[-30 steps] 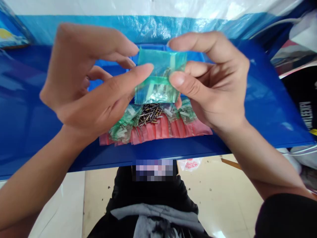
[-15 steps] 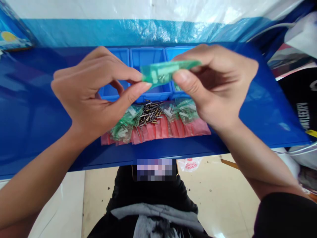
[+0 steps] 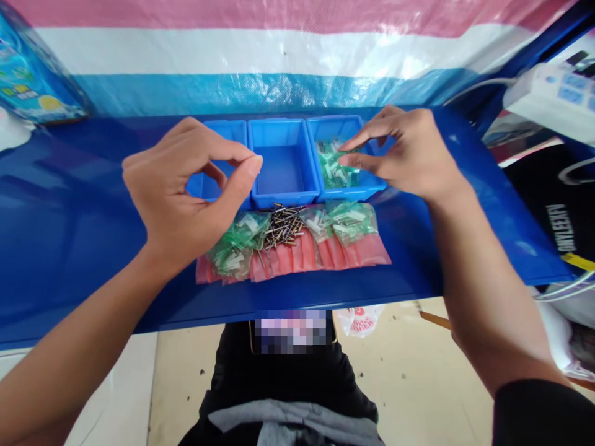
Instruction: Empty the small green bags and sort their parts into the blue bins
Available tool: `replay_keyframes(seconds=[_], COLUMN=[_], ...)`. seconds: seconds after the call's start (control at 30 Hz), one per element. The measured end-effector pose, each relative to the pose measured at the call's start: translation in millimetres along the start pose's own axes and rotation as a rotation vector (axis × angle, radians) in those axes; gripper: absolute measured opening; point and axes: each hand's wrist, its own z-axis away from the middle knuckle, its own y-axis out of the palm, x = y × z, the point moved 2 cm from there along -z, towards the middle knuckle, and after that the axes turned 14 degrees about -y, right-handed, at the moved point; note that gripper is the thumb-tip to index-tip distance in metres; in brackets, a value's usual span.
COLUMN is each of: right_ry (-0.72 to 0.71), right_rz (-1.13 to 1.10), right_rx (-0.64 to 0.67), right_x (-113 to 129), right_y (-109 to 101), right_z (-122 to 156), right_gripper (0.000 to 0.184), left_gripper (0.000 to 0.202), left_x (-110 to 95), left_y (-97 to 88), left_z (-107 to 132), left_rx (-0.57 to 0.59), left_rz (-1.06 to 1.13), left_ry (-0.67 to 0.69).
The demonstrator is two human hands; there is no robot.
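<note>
**Print I can only half read**
White capitals run down the black cloth (image 3: 560, 228) on my right, too warped to make out; red print on the plastic bag (image 3: 360, 320) on the floor is blurred.

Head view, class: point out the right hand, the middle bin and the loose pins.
right hand (image 3: 409, 152), head view, back of hand
middle bin (image 3: 281, 173), head view, inner floor
loose pins (image 3: 281, 224), head view, pile's middle

Left hand (image 3: 179, 192) and right hand (image 3: 409, 152) curl, apparently empty
</note>
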Motion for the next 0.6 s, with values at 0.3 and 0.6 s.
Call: replay_keyframes(seconds=[0.3,0.6], right_ry=[-0.194,-0.316], right_rz=[-0.021,-0.114], right_rx=[0.075,0.490], right_x=[45.9,95.7], right_y=[-7.1,-25.0], right_z=[-7.4,-2.3], right_gripper=[0.015,0.019], left_gripper=[0.013,0.016], left_x=[2.8,-62.6], left_y=[0.0,-15.5], left_z=[0.4,21.9], left_rx=[0.020,0.517], left_rz=[-0.059,0.257], left_ry=[0.019,-0.376])
